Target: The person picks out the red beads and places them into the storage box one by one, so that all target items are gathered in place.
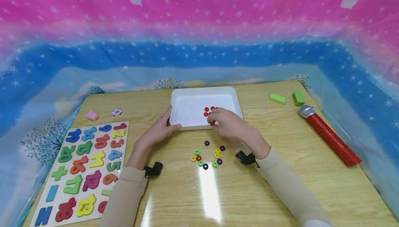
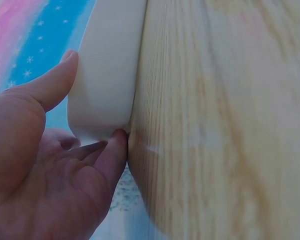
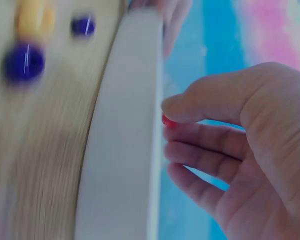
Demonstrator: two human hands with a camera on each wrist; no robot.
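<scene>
A white tray (image 1: 199, 127) stands on the table with several red beads (image 1: 206, 109) in its right half. My left hand (image 1: 157, 129) grips the tray's near left corner, thumb at the rim and fingertips against the outer wall in the left wrist view. Over the tray's near side, my right hand (image 1: 229, 125) pinches a red bead (image 3: 167, 121) between thumb and forefinger. In front of the tray lie loose ring-shaped beads: yellow (image 1: 193, 159), green (image 1: 215, 164), purple (image 1: 207, 143) and one red (image 1: 198, 157). The right hand hides part of the tray's floor.
On the left lies a number puzzle board (image 1: 79, 168), with a pink piece (image 1: 92, 115) and a poker chip (image 1: 117, 112) behind it. Right of the tray are a green block (image 1: 277, 98), a striped green block (image 1: 298, 98) and a red glittery microphone (image 1: 331, 137). A patterned cloth (image 1: 193, 57) surrounds the table.
</scene>
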